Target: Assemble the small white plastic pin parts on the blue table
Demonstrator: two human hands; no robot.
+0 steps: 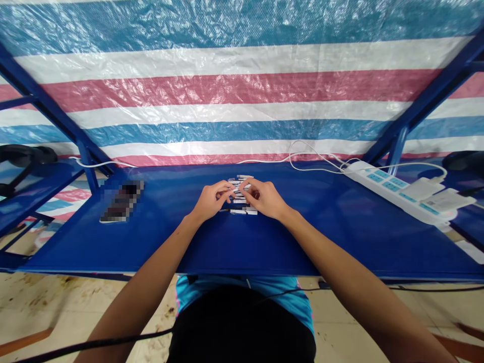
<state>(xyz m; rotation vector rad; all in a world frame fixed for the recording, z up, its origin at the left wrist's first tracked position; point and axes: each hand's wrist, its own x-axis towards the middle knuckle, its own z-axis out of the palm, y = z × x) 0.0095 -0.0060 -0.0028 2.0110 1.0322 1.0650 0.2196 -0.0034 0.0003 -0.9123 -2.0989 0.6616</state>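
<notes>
Pens are lying mostly parallel, ends not yet even; left hand and right hand are bracketing them, fingers curled, grip indeterminable.

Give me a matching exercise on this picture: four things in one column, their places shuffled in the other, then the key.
1. Slim white pen-like sticks
2. Long white plastic power strip
3. Dark rectangular object, pixelated
4. Shiny sheet striped blue, white and red

A. Towards the left end of the blue tabletop
B. Behind the tabletop, across the background
C. At the fingers of the left hand and right hand
D. Towards the tabletop's right end

Pairs: 1-C, 2-D, 3-A, 4-B
</notes>
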